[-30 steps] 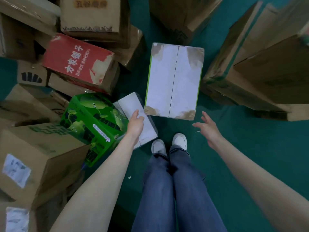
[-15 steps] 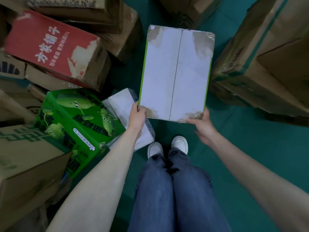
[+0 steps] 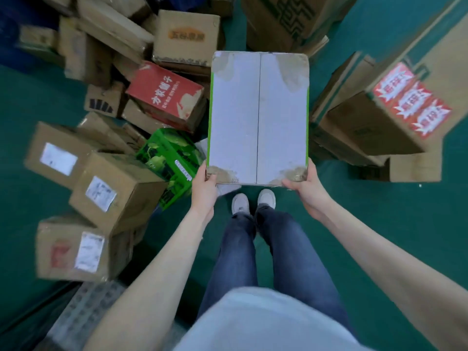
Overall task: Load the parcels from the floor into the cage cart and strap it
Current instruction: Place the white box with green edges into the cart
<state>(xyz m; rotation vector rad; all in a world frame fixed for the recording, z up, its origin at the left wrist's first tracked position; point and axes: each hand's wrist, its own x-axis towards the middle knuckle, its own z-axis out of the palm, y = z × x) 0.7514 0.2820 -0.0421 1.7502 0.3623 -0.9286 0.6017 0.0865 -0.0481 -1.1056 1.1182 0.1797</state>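
A white-topped box with green side edges [image 3: 258, 117] is held up off the floor in front of me, above my shoes. My left hand [image 3: 205, 188] grips its near left corner, thumb on top. My right hand [image 3: 305, 187] grips its near right corner the same way. Torn brown patches mark all its corners. The cage cart is not in view.
Many parcels lie on the green floor: a red box [image 3: 166, 96], a green printed box [image 3: 171, 158] and several brown cartons with labels [image 3: 114, 191] on the left, larger brown cartons [image 3: 374, 122] on the right. A textured grey panel [image 3: 83, 312] lies at lower left.
Both hands took hold of the white box's near corners and lifted it from the floor toward me. The view has risen, showing more parcels.
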